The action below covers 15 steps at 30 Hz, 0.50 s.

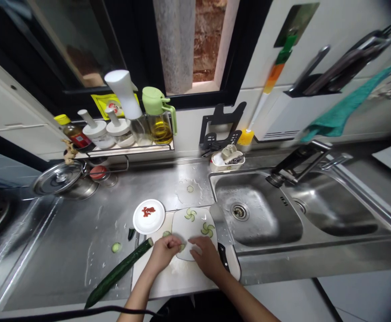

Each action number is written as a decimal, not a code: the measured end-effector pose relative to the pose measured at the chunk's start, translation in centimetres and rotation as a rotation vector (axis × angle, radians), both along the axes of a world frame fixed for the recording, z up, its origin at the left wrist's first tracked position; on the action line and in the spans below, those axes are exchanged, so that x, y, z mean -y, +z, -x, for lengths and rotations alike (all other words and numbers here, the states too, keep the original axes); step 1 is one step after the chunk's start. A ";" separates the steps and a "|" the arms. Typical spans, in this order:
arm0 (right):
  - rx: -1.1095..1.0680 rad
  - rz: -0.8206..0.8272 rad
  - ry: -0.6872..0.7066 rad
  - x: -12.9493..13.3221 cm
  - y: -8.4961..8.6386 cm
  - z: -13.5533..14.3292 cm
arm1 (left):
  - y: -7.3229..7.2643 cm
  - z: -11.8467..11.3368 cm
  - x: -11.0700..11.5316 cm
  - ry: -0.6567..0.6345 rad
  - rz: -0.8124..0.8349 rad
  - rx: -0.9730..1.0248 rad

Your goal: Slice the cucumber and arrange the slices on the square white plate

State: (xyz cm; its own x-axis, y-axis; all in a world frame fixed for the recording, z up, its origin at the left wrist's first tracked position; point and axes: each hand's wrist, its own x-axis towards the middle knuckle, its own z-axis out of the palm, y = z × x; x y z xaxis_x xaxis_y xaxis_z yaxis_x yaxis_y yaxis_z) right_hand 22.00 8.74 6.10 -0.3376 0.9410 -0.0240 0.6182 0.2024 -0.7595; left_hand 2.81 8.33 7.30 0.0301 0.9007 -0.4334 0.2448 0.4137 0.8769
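Observation:
My left hand [163, 254] pinches a small cucumber slice [182, 247] over the near left part of a white square plate [195, 230]. My right hand [208, 258] hovers at the plate's near right side, thumb and forefinger apart, holding nothing I can see. Cucumber slices form a pinwheel [190, 215] at the plate's far edge and another pinwheel [208, 230] at its right. The plate rests on a light cutting board [168, 279]. Another slice [166, 233] lies at the plate's left edge. A long cut cucumber [119, 273] lies left of my left hand. Beside my right hand is a black knife handle [222, 256].
A round white plate [148, 229] holds small red pieces. Cucumber end pieces [115, 247] lie on the steel counter [71, 250]. To the right is a double sink [258, 210] with a black faucet [277, 179]. Seasoning jars and an oil bottle [160, 120] stand on a rack behind.

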 end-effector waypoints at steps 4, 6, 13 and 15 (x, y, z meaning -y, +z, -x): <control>-0.016 0.156 -0.021 -0.8 1.0 0.6 | 0.0 -1.2 -0.2 -0.041 0.091 0.232; 0.012 0.226 -0.025 -1.1 1.8 0.5 | -0.1 -1.7 -0.2 -0.008 0.129 0.284; 0.036 0.252 -0.007 -1.1 3.3 -0.5 | -0.1 -2.6 -0.4 0.080 0.471 0.305; 0.025 0.249 -0.002 -1.0 3.5 -0.6 | 0.0 -2.8 -0.5 0.068 0.532 0.346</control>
State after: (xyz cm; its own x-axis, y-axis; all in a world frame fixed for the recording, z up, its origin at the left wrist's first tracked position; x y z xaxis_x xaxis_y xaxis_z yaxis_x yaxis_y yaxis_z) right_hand 22.60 9.75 9.57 -0.3325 0.9054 -0.2640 0.6379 0.0097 -0.7701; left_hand 5.62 8.86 7.33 0.1987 0.5701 -0.7972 -0.0576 0.8188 0.5712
